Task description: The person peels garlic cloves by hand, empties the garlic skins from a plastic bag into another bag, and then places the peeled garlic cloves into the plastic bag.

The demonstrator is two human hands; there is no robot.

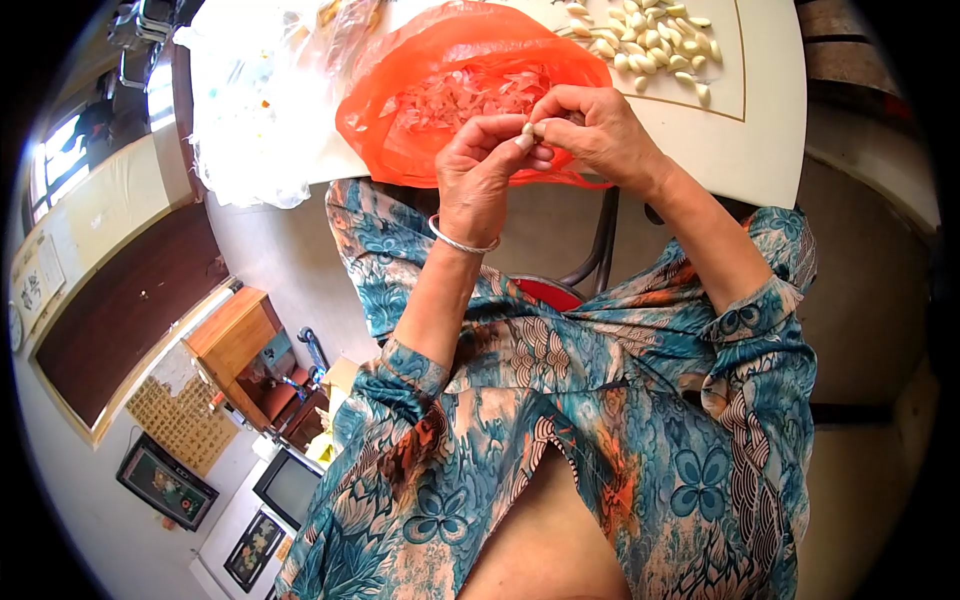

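My left hand (482, 168), with a silver bangle (462, 240) at the wrist, pinches a small garlic clove (528, 130) between thumb and fingers. Meeting it from the right, my right hand (605, 135) has its thumb and forefinger closed on the same clove. Most of the clove is hidden by the fingertips. Both hands are over the near edge of an open red plastic bag (375, 110), which holds a heap of thin garlic skins (465, 92). Beyond my right hand, many peeled pale cloves (655, 38) lie in a loose pile.
The bag and cloves rest on a white table (765, 120) with a thin brown border line. Clear crumpled plastic bags (250, 110) cover its left end. Under the table are a dark metal leg (605, 240) and part of a red seat (548, 292). A wooden cabinet (235, 335) stands at left.
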